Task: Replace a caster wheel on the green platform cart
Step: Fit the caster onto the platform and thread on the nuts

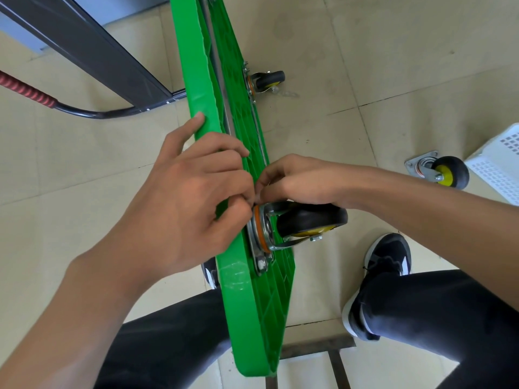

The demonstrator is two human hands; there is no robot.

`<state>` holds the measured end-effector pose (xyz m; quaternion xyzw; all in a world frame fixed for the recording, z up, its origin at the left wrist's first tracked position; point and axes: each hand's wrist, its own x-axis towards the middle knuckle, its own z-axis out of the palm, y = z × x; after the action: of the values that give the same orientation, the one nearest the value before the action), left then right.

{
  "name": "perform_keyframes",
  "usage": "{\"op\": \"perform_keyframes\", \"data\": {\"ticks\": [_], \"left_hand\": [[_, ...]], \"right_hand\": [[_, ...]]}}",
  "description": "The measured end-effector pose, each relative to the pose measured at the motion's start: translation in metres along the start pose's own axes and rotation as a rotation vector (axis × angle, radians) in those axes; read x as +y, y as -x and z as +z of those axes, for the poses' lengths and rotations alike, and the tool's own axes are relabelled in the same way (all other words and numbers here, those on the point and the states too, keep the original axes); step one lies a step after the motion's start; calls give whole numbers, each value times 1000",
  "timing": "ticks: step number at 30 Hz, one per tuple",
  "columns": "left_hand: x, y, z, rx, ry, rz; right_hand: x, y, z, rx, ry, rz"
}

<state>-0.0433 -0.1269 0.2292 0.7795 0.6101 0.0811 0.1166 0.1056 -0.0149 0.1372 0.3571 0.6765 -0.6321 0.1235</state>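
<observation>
The green platform cart (254,304) stands on its edge between my knees, underside facing right. A caster with a black and yellow wheel (310,220) sits on its metal mounting plate (259,248) near the cart's near end. My left hand (185,203) wraps over the cart's edge, thumb and fingers curled at the plate's upper corner. My right hand (297,181) reaches over the wheel and pinches something small at that same corner; what it pinches is hidden. A second mounted caster (266,81) shows farther up the cart.
A loose caster (442,171) with its plate lies on the tiled floor at right, beside a white perforated basket (497,167). The cart's black handle with a red grip (25,89) lies at left. A dark metal frame (84,49) crosses top left. My shoes rest either side.
</observation>
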Motion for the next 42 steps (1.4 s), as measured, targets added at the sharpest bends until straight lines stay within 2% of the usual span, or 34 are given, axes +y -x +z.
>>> {"op": "perform_keyframes", "data": {"ticks": [14, 18, 23, 29, 42], "left_hand": [[-1, 1, 1, 14, -2, 5], [-1, 0, 0, 11, 2, 3], [0, 1, 1, 7, 3, 4], [0, 0, 0, 2, -1, 3], [0, 0, 1, -3, -12, -4]], "right_hand": [[-5, 4, 3, -23, 207, -26], [-5, 4, 3, -43, 190, 3], [-4, 1, 2, 7, 241, -34], [-4, 0, -1, 11, 175, -27], [-5, 4, 0, -108, 210, -46]]}}
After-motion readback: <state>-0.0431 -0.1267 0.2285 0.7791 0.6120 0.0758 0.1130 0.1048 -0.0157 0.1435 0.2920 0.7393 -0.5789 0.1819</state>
